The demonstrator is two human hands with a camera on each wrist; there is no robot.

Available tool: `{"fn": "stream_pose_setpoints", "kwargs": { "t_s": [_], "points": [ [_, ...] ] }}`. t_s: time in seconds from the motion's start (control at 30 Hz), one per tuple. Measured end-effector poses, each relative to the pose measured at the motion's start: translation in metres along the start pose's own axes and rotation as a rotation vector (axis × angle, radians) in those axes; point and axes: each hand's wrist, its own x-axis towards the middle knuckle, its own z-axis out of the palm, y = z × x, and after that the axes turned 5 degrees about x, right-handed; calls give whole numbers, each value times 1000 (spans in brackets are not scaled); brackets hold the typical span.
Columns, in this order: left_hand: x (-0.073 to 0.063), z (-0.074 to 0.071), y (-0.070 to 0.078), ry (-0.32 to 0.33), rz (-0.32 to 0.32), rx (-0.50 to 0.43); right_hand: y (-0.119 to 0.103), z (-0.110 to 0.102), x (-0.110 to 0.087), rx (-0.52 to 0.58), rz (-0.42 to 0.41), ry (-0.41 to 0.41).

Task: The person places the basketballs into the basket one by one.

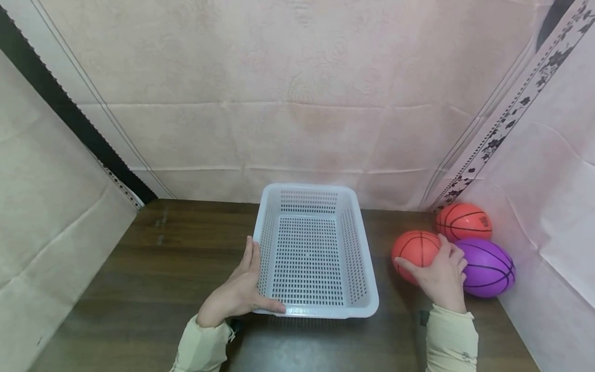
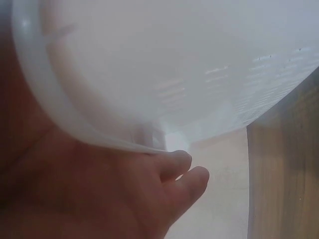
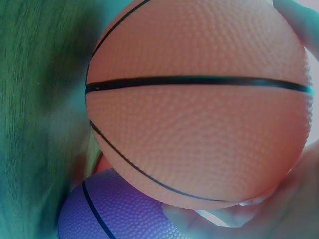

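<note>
A white perforated plastic basket (image 1: 321, 311) stands on the brown table. My left hand (image 1: 237, 289) holds its near left corner, thumb along the front rim and fingers along the outside of the left wall. In the left wrist view, the basket's pale wall (image 2: 209, 109) fills much of the picture, above the left hand (image 2: 134, 184). On the right, my right hand (image 1: 441, 276) grips a small orange toy basketball (image 1: 413, 248), thumb on its near left and fingers on its right side. That basketball (image 3: 199, 124) looms large in the right wrist view.
A purple toy basketball (image 1: 488, 268) sits right beside the right hand. Behind it, another orange ball (image 1: 462, 221) lies near the right-hand cloth wall (image 1: 544, 222). Pale cloth also hangs at the back and left. Wooden tabletop (image 1: 162, 279) extends left of the basket.
</note>
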Motion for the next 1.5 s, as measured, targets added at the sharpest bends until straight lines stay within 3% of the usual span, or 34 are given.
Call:
{"fn": "stream_pose_setpoints", "kwargs": {
  "t_s": [0.2,0.8,1.13,1.5],
  "points": [
    [1,0,1,-3,-4,-20,-3,-3,-1,36,3,38],
    [1,-2,2,-4,-6,-22,-19,-15,-6,324,40,67],
    [0,-1,3,-2,-11,-18,-28,-24,-12,405,38,82],
    [0,-2,3,-7,-14,-16,-36,-27,-18,434,-37,131]
  ]
}}
